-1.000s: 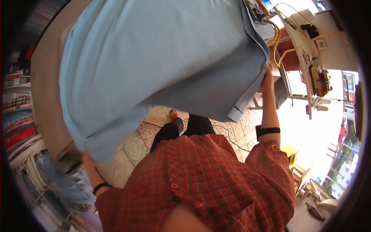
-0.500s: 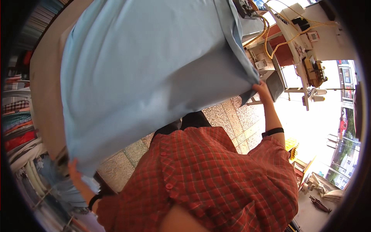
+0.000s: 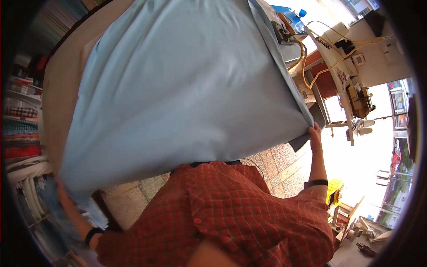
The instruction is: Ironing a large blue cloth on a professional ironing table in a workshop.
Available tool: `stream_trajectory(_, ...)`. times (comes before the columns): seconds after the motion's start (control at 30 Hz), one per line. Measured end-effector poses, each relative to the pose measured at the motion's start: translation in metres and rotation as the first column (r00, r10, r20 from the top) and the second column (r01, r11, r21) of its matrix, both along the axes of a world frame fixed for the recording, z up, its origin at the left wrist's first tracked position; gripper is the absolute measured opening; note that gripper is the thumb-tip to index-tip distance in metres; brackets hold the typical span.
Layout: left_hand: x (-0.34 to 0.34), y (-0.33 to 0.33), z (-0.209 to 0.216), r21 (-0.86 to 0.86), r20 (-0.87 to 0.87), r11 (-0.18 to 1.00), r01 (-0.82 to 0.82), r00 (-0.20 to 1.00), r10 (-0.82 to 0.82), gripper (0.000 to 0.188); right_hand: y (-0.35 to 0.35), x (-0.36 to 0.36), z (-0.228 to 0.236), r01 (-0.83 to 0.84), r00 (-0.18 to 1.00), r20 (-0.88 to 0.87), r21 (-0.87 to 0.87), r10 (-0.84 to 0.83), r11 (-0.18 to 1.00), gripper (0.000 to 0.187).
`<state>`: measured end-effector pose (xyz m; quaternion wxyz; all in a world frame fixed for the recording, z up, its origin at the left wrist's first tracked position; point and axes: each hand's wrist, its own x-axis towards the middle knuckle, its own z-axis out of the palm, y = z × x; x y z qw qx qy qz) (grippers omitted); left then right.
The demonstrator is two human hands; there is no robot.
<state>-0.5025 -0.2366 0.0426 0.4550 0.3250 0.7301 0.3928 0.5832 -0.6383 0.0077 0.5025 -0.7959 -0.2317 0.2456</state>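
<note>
A large sheet of light blue fabric (image 3: 178,98) stretches between my hands and spreads over the table ahead, with folds running along its far left part. My left hand (image 3: 63,190) grips its near left corner; it is somewhat blurred, but the fingers are closed at the edge. My right hand (image 3: 315,133) pinches the near right corner, where a folded edge runs away from me and a darker flap hangs below. The near edge of the cloth sags just in front of my waist.
A pale table (image 3: 66,102) lies under the fabric. Stacked folded cloth (image 3: 22,129) fills shelves at left. An iron-like device (image 3: 284,34) with a yellow hose sits at the far right, near a sewing table (image 3: 342,84) with thread cones (image 3: 365,127). Tiled floor (image 3: 133,200) shows below.
Both hands have come nearer to me, the left also moving outward, drawing the fabric closer and stretching it wider. Its near edge now hangs closer to my waist.
</note>
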Motion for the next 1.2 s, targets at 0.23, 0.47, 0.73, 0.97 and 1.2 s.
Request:
stream_trajectory(0.23,0.043,-0.067,-0.042,-0.212,-0.292,0.973,-0.094,0.956,0.028,0.070,-0.076,0.032,-0.027,0.006,0.999,-0.026,-0.488,-0.022,0.873,0.048)
stream_trajectory(0.47,0.024,-0.080,-0.067,-0.098,-0.110,0.986,0.137,0.983,-0.148,0.060,-0.045,0.031,0.060,0.051,0.979,-0.205,0.162,-0.017,0.986,0.041)
stream_trajectory(0.73,-0.009,-0.130,-0.080,-0.415,0.170,0.908,0.054,0.985,0.019,0.060,-0.088,0.079,0.012,-0.002,0.999,-0.050,-0.383,-0.019,0.924,0.029)
stream_trajectory(0.97,0.151,0.007,0.046,0.039,0.378,0.999,-0.001,0.926,-0.014,0.043,0.014,0.171,0.067,0.036,0.958,-0.285,0.013,-0.031,0.999,0.015)
stream_trajectory(1.2,-0.025,0.229,0.065,0.216,0.821,0.742,-0.635,0.529,0.214,0.032,0.364,0.210,0.065,0.173,0.808,-0.544,0.587,0.228,0.791,0.017)
